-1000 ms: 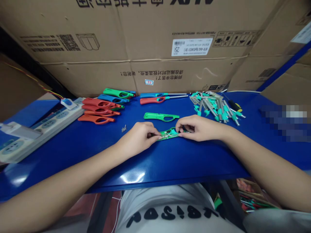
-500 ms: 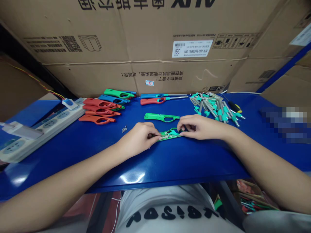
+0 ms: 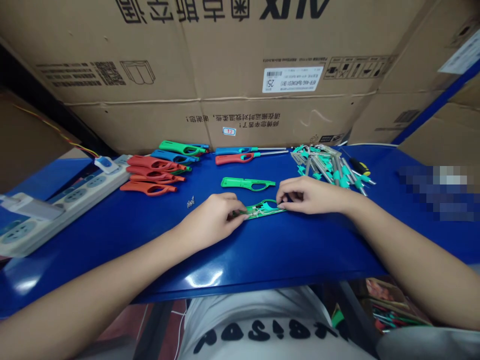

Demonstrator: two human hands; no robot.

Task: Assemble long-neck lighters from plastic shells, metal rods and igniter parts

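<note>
Big cardboard box (image 3: 225, 55) w/ upside-down print (image 3: 260, 116) & white label (image 3: 292, 79) stands at back of blue surface (image 3: 240, 262). L side: white power strip (image 3: 80, 202) w/ white plug (image 3: 37, 207) nr one end, blue-&-white plug (image 3: 106, 164) nr the other.

A smooth plastic lighter shell (image 3: 267, 214) and shiny metal tubes (image 3: 338, 165) dot a glossy tabletop (image 3: 240, 260), matt cardboard (image 3: 232, 60) along its far edge, creased cloth (image 3: 247, 305) near its front.

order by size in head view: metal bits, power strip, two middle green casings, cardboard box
1. Cardboard box
2. Power strip
3. Far green casing, near green casing (partly covered, so unsure)
4. Metal bits
</note>
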